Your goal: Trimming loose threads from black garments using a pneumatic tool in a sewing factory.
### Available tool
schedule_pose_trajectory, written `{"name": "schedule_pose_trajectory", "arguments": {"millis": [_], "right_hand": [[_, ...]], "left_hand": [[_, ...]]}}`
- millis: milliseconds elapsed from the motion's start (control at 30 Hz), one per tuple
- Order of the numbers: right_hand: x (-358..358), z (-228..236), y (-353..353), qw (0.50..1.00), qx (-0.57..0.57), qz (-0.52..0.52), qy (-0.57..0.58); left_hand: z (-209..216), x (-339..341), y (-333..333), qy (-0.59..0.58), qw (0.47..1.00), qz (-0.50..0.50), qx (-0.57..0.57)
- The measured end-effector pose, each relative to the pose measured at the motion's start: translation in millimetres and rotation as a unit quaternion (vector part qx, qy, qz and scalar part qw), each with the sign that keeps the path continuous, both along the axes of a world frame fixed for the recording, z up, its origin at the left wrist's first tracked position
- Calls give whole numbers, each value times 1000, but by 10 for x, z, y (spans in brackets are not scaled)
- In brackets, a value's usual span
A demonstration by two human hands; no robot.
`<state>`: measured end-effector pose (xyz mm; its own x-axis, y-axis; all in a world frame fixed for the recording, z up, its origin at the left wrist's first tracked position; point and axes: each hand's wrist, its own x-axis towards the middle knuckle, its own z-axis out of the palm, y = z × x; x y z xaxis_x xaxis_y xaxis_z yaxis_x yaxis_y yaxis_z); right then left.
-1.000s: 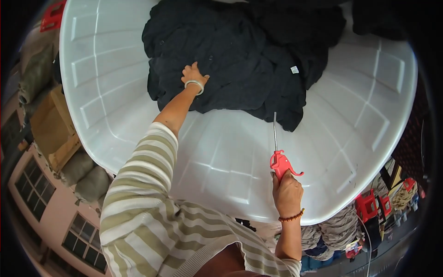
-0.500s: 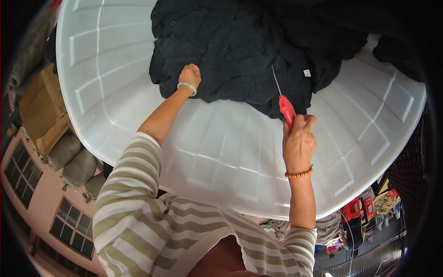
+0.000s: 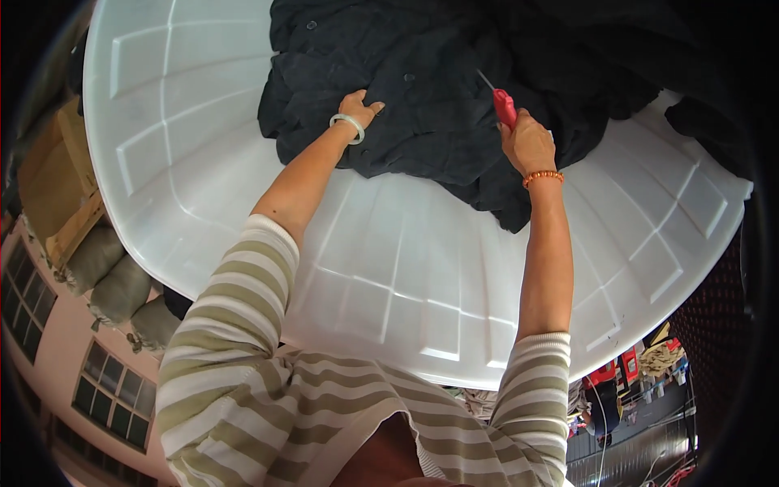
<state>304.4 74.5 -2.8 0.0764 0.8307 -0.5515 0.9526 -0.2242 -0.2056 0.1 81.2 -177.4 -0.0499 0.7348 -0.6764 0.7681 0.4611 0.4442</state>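
A black garment (image 3: 324, 89) with several dark buttons lies rumpled in a large white tub (image 3: 349, 284). My left hand (image 3: 357, 107), with a pale bangle at its wrist, rests on the garment's left part. Its thumb stands apart from the fingers, and nothing shows in its grasp. In my right hand (image 3: 529, 142), which wears a beaded orange bracelet, is a red-handled tool (image 3: 504, 107). A thin, pointed metal piece sticks out of the tool up and left, over the garment. The fingers wrap the handle, so its lower end is hidden.
More black cloth (image 3: 617, 65) is heaped at the far right of the tub, partly lost in shadow. Outside the tub, stuffed sacks (image 3: 122, 288) and a brown carton (image 3: 61, 178) stand at the left. Red items (image 3: 629, 363) and other goods show at the lower right.
My right hand has moved up and slightly right with the red-handled tool, now farther over the garment. My left hand has shifted up and right, and its thumb has spread from the fingers.
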Motion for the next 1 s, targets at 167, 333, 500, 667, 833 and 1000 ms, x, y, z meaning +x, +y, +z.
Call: {"name": "schedule_pose_trajectory", "arguments": {"millis": [167, 333, 500, 667, 833, 1000], "right_hand": [[-561, 242, -239, 974, -152, 102, 133], [-842, 269, -651, 947, -203, 183, 169], [-744, 300, -624, 972, -137, 154, 112], [-704, 278, -872, 958, -167, 205, 111], [-500, 395, -967, 979, -126, 132, 86], [-207, 580, -755, 999, -4, 21, 38]], "left_hand": [[-33, -96, -133, -177, 973, 147, -12], [-49, -129, -368, -247, 941, 211, -93], [-316, -564, -896, -93, 989, -115, 13], [-223, -460, -1161, -117, 967, -29, -225], [356, 155, -777, -344, 863, 275, -249], [631, 103, 505, -540, 773, 330, -45]]}}
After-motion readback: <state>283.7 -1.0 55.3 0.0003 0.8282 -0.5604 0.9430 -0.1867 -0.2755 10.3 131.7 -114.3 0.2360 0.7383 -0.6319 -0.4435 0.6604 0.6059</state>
